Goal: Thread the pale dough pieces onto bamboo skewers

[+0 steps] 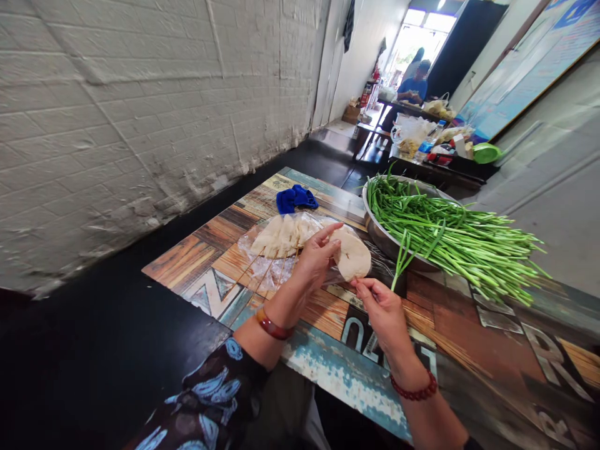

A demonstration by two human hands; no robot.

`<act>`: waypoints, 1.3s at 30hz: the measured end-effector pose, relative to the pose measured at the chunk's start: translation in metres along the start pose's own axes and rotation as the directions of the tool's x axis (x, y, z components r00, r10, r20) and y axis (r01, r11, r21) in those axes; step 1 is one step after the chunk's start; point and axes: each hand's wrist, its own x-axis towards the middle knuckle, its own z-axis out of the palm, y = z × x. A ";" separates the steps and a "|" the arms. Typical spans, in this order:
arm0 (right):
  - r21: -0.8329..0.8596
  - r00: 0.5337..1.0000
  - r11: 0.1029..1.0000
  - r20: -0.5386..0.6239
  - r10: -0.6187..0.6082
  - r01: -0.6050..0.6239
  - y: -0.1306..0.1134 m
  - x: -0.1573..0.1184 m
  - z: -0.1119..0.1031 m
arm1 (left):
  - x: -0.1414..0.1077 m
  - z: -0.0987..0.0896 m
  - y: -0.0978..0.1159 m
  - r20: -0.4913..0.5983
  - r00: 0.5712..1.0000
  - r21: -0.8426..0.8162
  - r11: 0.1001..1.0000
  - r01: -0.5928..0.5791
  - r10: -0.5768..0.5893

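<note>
My left hand grips the left edge of a pale, flat round piece that looks like dough or bean curd, between thumb and fingers. At its lower edge my right hand is closed in a pinch, seemingly on a thin skewer; a short bit of stick shows mid-piece, while the rest is hidden. Left of my hands, several similar pale pieces on skewers lie overlapped on a clear plastic bag. More thin sticks lie on the table beside my right wrist.
A metal basin heaped with long green stalks stands at the right of the patterned table. A blue cloth lies behind the bag. Further back are a cluttered table, a green bowl and a seated person.
</note>
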 end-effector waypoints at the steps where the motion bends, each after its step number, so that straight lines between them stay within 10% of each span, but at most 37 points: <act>1: 0.005 1.000 1.000 0.002 0.002 -0.002 0.000 0.000 0.000 | 0.000 0.001 0.000 -0.010 1.000 0.004 1.000 -0.006 0.006; 23: 0.099 0.997 0.992 0.010 0.079 -0.080 -0.005 -0.001 0.004 | 0.006 -0.001 -0.008 -0.028 0.968 0.182 0.953 -0.240 0.250; 39: 0.103 0.998 0.993 0.001 0.061 -0.061 0.001 0.000 0.004 | -0.002 0.007 -0.002 0.017 0.998 0.042 0.998 -0.055 0.055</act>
